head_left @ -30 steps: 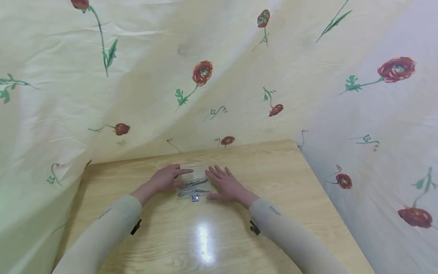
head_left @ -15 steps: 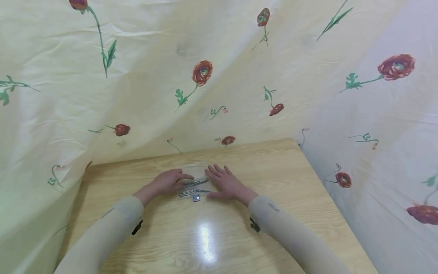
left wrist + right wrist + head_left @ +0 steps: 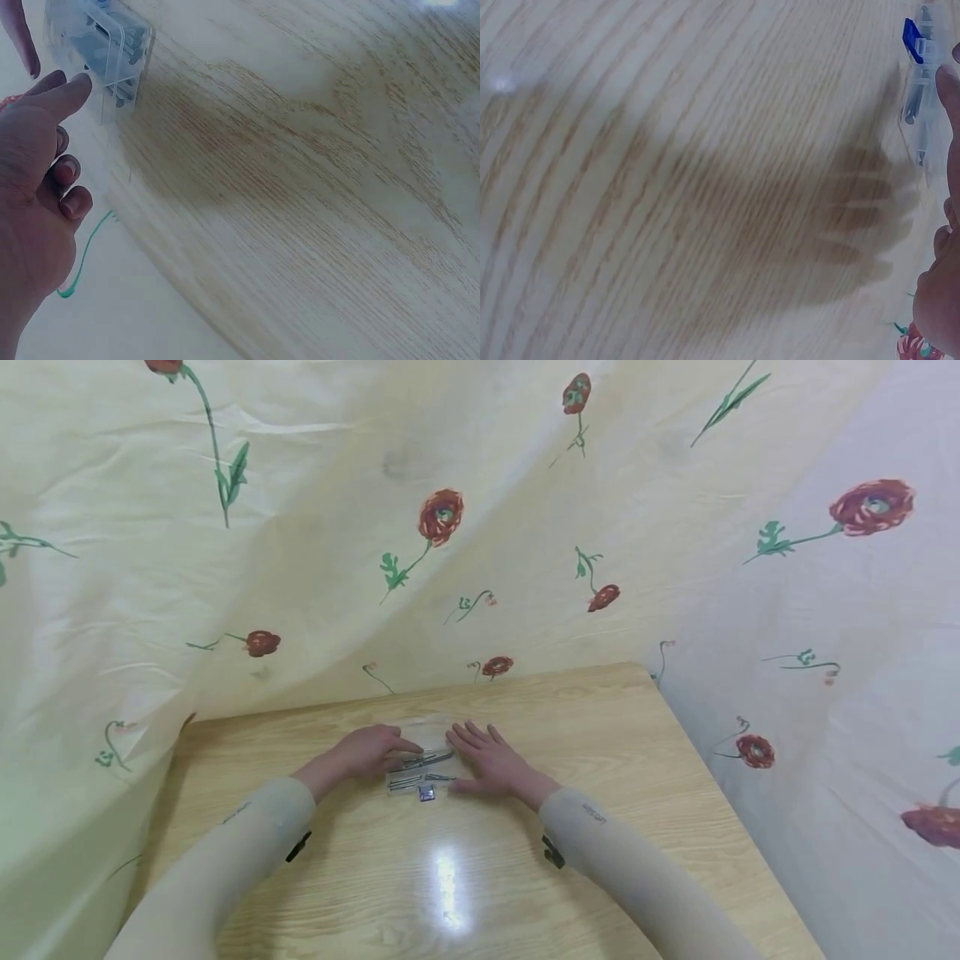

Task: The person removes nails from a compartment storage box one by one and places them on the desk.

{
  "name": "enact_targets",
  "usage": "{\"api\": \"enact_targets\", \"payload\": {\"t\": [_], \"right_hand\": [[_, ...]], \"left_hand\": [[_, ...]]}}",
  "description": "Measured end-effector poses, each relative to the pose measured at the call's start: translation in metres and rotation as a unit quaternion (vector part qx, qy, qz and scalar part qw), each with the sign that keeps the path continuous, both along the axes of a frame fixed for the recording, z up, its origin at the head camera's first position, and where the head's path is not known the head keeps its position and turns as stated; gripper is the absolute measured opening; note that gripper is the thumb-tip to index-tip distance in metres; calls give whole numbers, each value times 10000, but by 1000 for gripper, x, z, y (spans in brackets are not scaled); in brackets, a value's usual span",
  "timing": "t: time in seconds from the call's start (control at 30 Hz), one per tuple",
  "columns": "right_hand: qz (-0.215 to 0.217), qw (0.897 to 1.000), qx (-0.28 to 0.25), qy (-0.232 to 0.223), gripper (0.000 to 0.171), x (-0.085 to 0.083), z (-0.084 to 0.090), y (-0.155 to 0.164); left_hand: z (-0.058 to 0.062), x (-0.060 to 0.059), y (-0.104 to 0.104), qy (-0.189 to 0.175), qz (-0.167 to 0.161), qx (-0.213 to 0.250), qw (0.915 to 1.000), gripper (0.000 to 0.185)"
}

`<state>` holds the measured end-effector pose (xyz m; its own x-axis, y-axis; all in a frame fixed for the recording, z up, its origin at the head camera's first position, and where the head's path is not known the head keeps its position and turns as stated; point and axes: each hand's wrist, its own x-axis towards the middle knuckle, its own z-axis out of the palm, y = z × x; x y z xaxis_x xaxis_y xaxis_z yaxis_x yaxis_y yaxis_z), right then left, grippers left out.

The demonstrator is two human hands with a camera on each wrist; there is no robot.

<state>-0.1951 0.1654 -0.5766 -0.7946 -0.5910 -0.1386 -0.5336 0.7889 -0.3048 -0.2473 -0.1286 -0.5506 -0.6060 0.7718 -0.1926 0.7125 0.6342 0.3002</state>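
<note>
A small clear plastic box (image 3: 150, 46) with compartments lies on the table, its transparent lid (image 3: 429, 725) laid back behind it. Inside are several slim metal pieces (image 3: 408, 782) that look like nails or screws. On the near side of the box shows a blue clasp (image 3: 913, 41). My left hand (image 3: 367, 752) is at the box's left side, index finger stretched over the back compartment. Its lower fingers (image 3: 67, 171) are loosely curled in the left wrist view, gripping nothing visible. My right hand (image 3: 493, 766) lies palm down along the box's right side, fingers straight and spread.
The light wood table (image 3: 540, 877) stretches toward me and to both sides. A floral cloth (image 3: 330, 552) hangs along its back edge and down the left and right sides. Lamp glare (image 3: 447, 893) shines on the near part of the tabletop.
My left index finger has come down and toward me, from near the lid to over the back compartment. My right hand has stayed in place beside the box.
</note>
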Motion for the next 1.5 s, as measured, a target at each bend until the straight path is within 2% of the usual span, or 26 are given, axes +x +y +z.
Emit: {"api": "enact_targets", "payload": {"t": [0.3, 0.53, 0.7, 1.07, 1.5], "right_hand": [[-44, 9999, 84, -42, 95, 2, -1, 3], [-90, 9999, -77, -34, 89, 3, -1, 9], [-4, 9999, -12, 108, 84, 2, -5, 11], [41, 9999, -129, 51, 79, 5, -7, 13], [70, 9997, -247, 51, 77, 8, -13, 12]], "left_hand": [[2, 2, -1, 246, -168, 105, 9995, 33], [1, 3, 1, 469, -389, 119, 9981, 32], [-1, 2, 3, 521, -311, -35, 9982, 33], [-4, 3, 9, 428, -307, -105, 9986, 33], [-15, 8, 8, 157, 151, 213, 9995, 22]]}}
